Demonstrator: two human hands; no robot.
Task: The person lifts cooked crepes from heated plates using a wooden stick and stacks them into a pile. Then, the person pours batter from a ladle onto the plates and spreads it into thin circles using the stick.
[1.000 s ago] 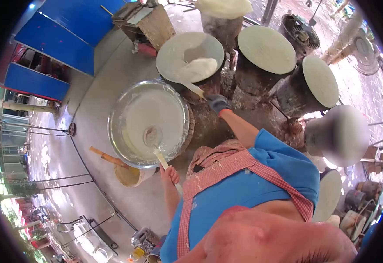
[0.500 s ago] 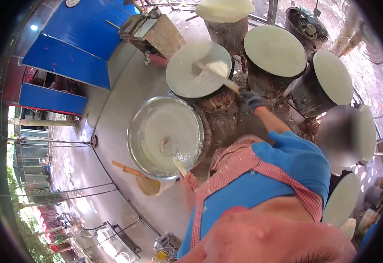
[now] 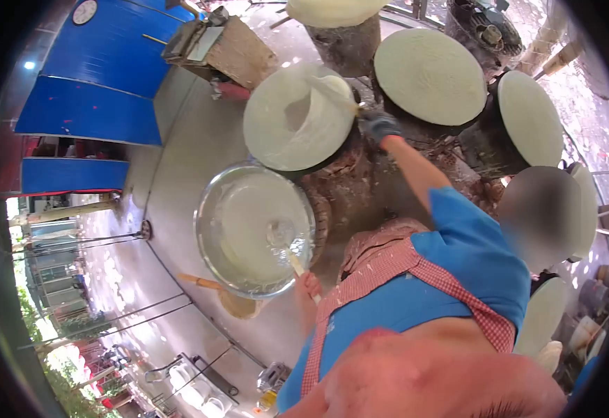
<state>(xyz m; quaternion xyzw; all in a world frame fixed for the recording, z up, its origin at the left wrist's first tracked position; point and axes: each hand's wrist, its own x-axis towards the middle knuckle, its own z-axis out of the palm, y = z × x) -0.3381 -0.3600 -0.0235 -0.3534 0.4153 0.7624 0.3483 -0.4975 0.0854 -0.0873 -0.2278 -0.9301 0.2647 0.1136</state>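
My left hand (image 3: 309, 285) grips the pale handle of a ladle (image 3: 281, 233) whose bowl rests in white batter in a wide metal basin (image 3: 207, 261). My right hand (image 3: 378, 127), in a dark glove, holds a flat stick (image 3: 350, 104) at the far right rim of a round cloth-topped steamer pot (image 3: 276, 132). A thin white sheet (image 3: 325, 87) hangs folded over the stick's tip above that pot. My blue shirt and red checked apron (image 3: 388, 268) fill the lower right.
More cloth-topped pots stand in an arc: (image 3: 430, 66), (image 3: 531, 118), (image 3: 543, 313). A blurred round shape (image 3: 541, 216) sits by my right shoulder. A wooden box (image 3: 228, 49) and blue wall (image 3: 88, 111) lie beyond. A small bucket (image 3: 238, 304) stands beside the basin.
My right hand has swung the stick from the pot's near side to its far right rim, dragging the white sheet up with it. My left hand stays on the ladle.
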